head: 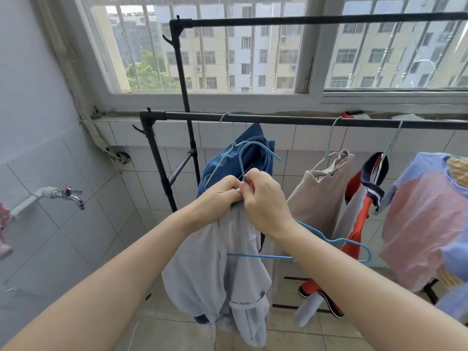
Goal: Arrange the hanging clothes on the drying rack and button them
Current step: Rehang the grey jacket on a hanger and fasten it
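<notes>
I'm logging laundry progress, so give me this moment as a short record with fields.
left hand: pinches grey shirt at its collar
right hand: pinches the collar beside it
blue hanger: inside the shirt, hook free of the rail
rail: carries dark blue garment, beige top, red jacket on hangers

A wide window with a white frame fills the far wall, and daylight comes through it. Outside are metal bars, pale apartment blocks and a green tree. Below the sill the wall is clad in white tiles. The left wall is grey, with larger tiles lower down and a tap sticking out. The floor is beige tile.
</notes>
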Motion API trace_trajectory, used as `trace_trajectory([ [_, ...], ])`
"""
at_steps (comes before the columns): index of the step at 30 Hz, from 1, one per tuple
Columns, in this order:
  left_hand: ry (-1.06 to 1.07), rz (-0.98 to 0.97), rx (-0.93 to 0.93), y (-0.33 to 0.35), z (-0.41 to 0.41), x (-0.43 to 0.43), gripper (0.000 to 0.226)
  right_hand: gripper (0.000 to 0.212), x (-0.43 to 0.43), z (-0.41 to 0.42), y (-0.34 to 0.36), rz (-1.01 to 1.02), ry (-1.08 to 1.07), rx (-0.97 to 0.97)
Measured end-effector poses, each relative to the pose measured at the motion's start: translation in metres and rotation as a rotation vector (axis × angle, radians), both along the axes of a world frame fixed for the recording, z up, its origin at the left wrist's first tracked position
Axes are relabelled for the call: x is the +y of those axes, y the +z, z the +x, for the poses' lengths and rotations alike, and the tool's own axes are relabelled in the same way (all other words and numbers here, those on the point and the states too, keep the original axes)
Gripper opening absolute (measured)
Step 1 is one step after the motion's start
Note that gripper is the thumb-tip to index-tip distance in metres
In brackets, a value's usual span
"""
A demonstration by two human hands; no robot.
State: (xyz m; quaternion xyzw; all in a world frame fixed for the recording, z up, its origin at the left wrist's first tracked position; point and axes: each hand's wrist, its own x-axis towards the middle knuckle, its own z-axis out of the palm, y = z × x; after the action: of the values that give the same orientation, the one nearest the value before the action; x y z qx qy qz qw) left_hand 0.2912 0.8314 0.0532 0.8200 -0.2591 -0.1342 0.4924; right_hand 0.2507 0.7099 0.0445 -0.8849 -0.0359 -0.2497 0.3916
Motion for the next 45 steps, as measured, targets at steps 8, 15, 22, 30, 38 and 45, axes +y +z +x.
trace_trajectory([
  [8, 0.116, -0.115, -0.097, 0.004, 0.009, 0.007, 0.025, 0.024, -0.010, -0.007, -0.010, -0.048, -0.063, -0.403],
  [15, 0.235, -0.219, -0.138, 0.017, 0.013, 0.015, 0.025, 0.028, -0.003, -0.025, -0.078, -0.659, 0.055, -0.122],
  [22, 0.226, -0.209, -0.144, 0.029, 0.003, 0.021, 0.023, 0.032, 0.019, 0.009, -0.089, -0.183, 0.047, 0.657],
  [30, 0.346, -0.207, -0.213, 0.041, 0.009, 0.049, 0.033, 0.022, 0.001, 0.032, -0.095, 0.318, -0.108, 0.646],
  [38, 0.463, -0.190, -0.290, 0.041, 0.021, 0.074, 0.039, 0.034, -0.012, 0.038, -0.080, 0.399, 0.008, 0.411],
  [45, 0.438, -0.136, -0.292, 0.042, 0.020, 0.091, 0.039, 0.012, -0.032, 0.026, -0.079, -0.036, 0.178, 0.486],
])
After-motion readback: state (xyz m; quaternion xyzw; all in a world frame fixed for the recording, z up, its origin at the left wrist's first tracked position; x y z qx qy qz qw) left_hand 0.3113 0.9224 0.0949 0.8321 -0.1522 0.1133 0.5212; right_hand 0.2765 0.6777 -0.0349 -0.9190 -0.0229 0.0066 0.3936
